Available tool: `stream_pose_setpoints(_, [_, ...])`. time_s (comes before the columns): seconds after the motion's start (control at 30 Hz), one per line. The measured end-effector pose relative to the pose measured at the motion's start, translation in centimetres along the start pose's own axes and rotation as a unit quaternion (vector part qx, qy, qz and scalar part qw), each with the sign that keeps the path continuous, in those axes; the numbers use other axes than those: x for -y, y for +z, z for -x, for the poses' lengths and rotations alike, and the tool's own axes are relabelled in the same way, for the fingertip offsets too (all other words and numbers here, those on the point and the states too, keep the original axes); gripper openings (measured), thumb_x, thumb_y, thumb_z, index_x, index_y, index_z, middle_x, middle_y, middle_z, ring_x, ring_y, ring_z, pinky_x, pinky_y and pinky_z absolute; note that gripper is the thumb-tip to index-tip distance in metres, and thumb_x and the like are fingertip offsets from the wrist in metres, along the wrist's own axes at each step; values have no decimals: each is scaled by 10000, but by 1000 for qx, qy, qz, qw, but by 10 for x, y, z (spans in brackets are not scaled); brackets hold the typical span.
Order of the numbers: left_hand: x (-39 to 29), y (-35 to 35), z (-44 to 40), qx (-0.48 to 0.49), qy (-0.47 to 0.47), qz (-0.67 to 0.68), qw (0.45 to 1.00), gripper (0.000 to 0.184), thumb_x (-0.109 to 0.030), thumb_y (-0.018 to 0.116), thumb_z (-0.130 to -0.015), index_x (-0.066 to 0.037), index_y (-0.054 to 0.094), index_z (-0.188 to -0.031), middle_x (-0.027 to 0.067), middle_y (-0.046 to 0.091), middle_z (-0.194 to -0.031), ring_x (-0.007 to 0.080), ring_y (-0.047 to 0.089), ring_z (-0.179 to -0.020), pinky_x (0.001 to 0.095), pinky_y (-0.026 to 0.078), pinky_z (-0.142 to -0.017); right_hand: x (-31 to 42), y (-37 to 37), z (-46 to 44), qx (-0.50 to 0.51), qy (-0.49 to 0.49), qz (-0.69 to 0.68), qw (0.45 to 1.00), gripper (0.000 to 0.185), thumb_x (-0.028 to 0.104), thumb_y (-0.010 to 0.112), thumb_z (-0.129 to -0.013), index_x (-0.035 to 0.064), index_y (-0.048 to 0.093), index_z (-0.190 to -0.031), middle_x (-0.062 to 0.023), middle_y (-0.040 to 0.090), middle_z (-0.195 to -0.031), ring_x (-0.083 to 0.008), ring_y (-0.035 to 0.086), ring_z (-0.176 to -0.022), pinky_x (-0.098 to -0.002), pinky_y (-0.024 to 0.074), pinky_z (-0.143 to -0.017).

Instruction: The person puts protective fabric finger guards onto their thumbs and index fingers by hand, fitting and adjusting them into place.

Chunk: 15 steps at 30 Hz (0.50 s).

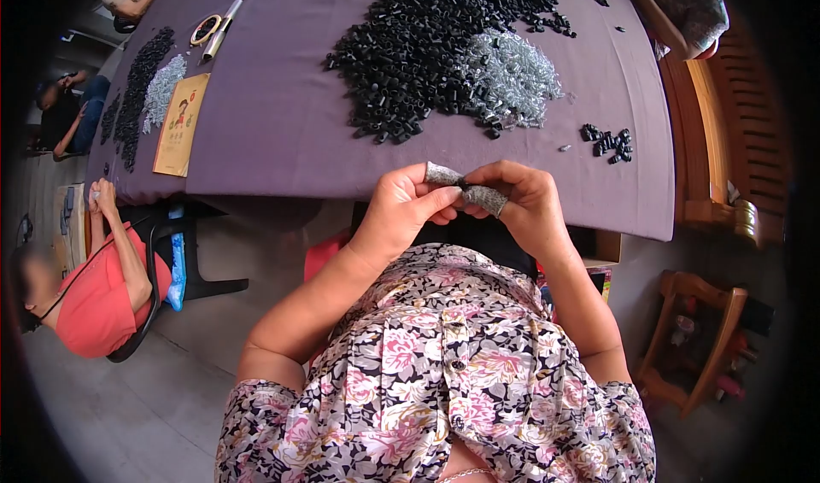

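My left hand (408, 199) and my right hand (523, 199) meet at the table's front edge, both closed in a pinch. Between their fingertips is a small black plastic piece (463, 183), mostly hidden by the fingers. Grey fabric sleeves cover my left index finger and my right thumb. Beyond my hands lies a large heap of small black cylindrical caps (410, 64). A pile of small clear plastic pieces (512, 77) rests against the heap's right front side. A small group of black pieces (607, 143) sits to the right, near a single clear piece (565, 148).
A purple cloth covers the table (273, 124). On the left are a yellow booklet (181, 124), a tape roll (205, 29), and smaller black and clear piles. A person in red (111, 291) sits at left; other people are around the table. A wooden rack (692, 338) stands at right.
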<state>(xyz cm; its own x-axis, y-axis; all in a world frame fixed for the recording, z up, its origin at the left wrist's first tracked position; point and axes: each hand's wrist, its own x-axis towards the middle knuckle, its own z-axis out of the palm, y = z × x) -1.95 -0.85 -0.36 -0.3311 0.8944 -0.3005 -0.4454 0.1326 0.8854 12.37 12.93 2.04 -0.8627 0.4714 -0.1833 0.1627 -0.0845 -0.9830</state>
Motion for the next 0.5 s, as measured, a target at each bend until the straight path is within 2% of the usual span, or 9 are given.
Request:
stream_pose_setpoints(0.17, [2, 2, 1, -6, 29, -47, 998, 108, -65, 641, -930, -8, 664, -1019, 28, 698, -861, 63, 627, -717, 210, 523, -664, 3, 1, 1, 5, 6, 4, 1000, 127, -86, 630, -861, -46, 652, -980, -52, 693, -871, -102, 666, -802, -235, 544, -717])
stream_pose_setpoints(0.27, [2, 2, 3, 1, 39, -69, 997, 141, -84, 639, -936, 1, 660, -1046, 49, 705, -902, 72, 638, -749, 210, 523, -693, 3, 0, -1, 19, 23, 0, 1000, 116, -79, 641, -860, -45, 653, -970, -49, 689, -861, -100, 662, -800, -233, 539, -716])
stream_pose_setpoints(0.43, [5, -4, 4, 9, -1, 0, 1000, 135, -86, 651, -927, -1, 659, -1031, 53, 706, -897, 82, 647, -742, 214, 536, -685, -1, -3, -4, 42, 17, -7, 999, 98, -66, 659, -855, -34, 658, -948, -33, 673, -855, -88, 638, -783, -234, 522, -701])
stream_pose_setpoints(0.5, [5, -5, 4, 10, -21, 31, 999, 130, -84, 654, -924, -2, 659, -1025, 56, 707, -896, 86, 651, -737, 216, 541, -680, -5, -1, -4, 28, -26, 9, 999, 94, -61, 666, -852, -29, 663, -940, -21, 659, -846, -83, 626, -772, -232, 514, -689])
